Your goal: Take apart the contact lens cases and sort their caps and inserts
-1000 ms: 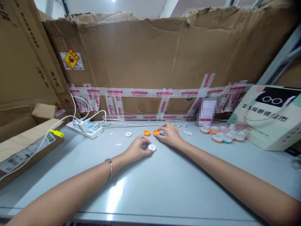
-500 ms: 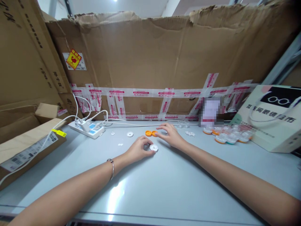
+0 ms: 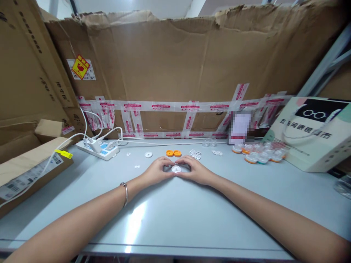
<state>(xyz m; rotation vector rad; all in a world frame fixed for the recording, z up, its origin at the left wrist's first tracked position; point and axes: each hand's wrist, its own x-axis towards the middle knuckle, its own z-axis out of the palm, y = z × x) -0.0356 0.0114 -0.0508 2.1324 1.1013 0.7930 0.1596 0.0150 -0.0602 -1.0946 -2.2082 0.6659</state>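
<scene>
A small round white plastic disc [image 3: 176, 169] is between my two hands, just above or on the grey table. My left hand [image 3: 158, 171] curves round its left side, thumb and fingertips closed at its edge. From the other side my right hand [image 3: 195, 171] meets it, with thumb and fingers closed on the right edge. Right behind the fingertips lie two orange rings [image 3: 173, 153], side by side. Further left rests another white ring [image 3: 148, 155], with tiny white pieces [image 3: 137, 167] closer to me. Several flat white pieces [image 3: 195, 155] lie beyond my right hand.
A white power strip [image 3: 97, 149] with plugs and cables stands at the back left, beside an open cardboard box [image 3: 35, 171]. Clear domed pieces with coloured bases [image 3: 262, 157] cluster at right, before a paper bag [image 3: 307, 135]. A large cardboard sheet [image 3: 153, 62] walls the back.
My right hand has come back from the orange rings to the white disc, beside my left hand. The view has shifted slightly to the right.
</scene>
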